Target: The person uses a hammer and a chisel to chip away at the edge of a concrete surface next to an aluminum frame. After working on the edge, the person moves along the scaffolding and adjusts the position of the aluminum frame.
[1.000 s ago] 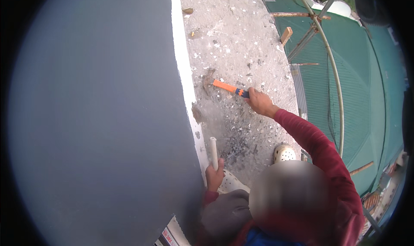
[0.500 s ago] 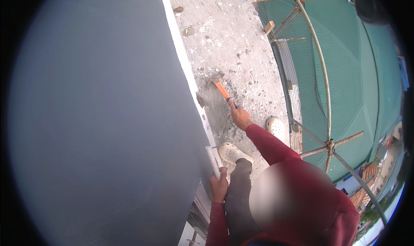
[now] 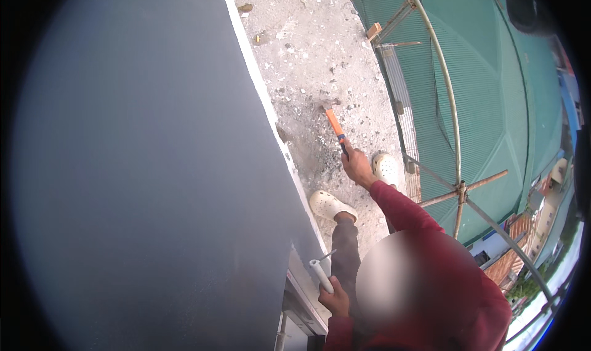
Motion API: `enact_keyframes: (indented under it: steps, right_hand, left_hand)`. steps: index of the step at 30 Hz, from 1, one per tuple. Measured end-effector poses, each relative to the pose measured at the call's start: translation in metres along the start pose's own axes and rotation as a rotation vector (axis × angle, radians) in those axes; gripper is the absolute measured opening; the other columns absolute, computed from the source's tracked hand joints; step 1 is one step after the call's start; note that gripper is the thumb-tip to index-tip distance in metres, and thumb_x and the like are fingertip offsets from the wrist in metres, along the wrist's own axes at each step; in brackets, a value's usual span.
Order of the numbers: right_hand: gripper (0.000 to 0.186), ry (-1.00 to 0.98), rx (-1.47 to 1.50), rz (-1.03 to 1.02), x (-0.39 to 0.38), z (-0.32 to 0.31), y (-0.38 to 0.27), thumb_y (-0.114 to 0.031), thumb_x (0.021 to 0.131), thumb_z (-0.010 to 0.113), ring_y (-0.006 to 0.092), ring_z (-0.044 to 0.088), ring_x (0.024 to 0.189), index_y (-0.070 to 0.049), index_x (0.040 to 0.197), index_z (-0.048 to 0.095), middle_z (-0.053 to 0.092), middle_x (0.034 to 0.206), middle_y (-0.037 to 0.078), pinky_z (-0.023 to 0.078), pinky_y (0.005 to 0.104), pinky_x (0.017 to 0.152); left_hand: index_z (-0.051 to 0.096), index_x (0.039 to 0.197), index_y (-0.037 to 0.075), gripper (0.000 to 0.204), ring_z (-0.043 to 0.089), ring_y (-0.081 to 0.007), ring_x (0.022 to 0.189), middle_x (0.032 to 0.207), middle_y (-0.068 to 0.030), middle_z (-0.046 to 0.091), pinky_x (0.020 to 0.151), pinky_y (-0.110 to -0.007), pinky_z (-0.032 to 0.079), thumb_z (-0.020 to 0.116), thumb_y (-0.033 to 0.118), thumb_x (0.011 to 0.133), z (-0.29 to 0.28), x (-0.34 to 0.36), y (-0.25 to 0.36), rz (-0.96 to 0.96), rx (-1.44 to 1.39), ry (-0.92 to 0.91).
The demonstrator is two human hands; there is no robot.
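Observation:
My right hand (image 3: 357, 166) is closed round the handle of a hammer (image 3: 333, 123) with an orange and dark blue grip. The hammer's dark head is out over the speckled concrete, a little way from the wall's white edge. Lower down, my left hand (image 3: 335, 301) grips a short white tube (image 3: 321, 275), tilted up toward the wall. A thin grey rod (image 3: 328, 254) shows beside the tube's upper end; I cannot tell whether the two are joined.
A large dark grey wall (image 3: 154, 166) with a white edge strip (image 3: 258, 86) fills the left side. Chips litter the concrete ledge (image 3: 301, 43) around my cream clogs (image 3: 331, 204). At right are scaffold poles (image 3: 449, 86) and green netting (image 3: 486, 117). A wood block (image 3: 373, 31) lies by the ledge's edge.
The hammer has shifted right, farther from the wall's edge. My left hand has come down and to the right with the white tube, and the rod beside it now shows more. The view has shifted slightly.

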State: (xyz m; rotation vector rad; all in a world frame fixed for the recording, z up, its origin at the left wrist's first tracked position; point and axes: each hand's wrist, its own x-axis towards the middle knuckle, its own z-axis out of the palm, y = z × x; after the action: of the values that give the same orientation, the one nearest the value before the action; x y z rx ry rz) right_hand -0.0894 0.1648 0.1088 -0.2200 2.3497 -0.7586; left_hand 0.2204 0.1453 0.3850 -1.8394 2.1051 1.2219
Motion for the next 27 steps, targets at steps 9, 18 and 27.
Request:
enact_keyframes:
  steps: [9,18,27]
  right_hand:
    - [0.067,-0.146,-0.139,0.138,-0.039,0.058,0.024,-0.012,0.097,0.047,0.052,0.068,0.08,-0.004,0.159,0.023,0.061,0.105,0.038,0.055,0.0583,0.072]
    - [0.043,-0.392,0.524,0.502,-0.169,-0.044,-0.042,-0.033,0.086,0.075,0.019,0.071,0.065,0.005,0.105,0.072,0.073,0.078,0.012,0.054,0.0384,0.06]
    - [0.042,-0.378,0.827,0.297,-0.306,-0.107,-0.089,-0.027,0.087,0.074,0.0182,0.071,0.072,0.005,0.113,0.066,0.071,0.086,0.013,0.057,0.0329,0.064]
  left_hand:
    - [0.061,0.104,-0.005,0.028,0.067,-0.0395,0.08,0.085,-0.0215,0.067,0.075,-0.047,0.052,0.063,0.022,0.1,-0.002,0.009,-0.012,-0.009,0.005,0.088]
    - [0.055,0.125,-0.005,0.044,0.068,-0.0412,0.103,0.111,-0.025,0.068,0.088,-0.048,0.053,0.061,0.032,0.101,0.014,0.032,-0.005,-0.007,0.14,0.064]
    - [0.056,0.131,0.01,0.044,0.068,-0.0219,0.104,0.111,-0.0104,0.068,0.087,-0.043,0.056,0.053,0.046,0.106,0.025,0.055,0.073,-0.61,-0.682,-0.753]
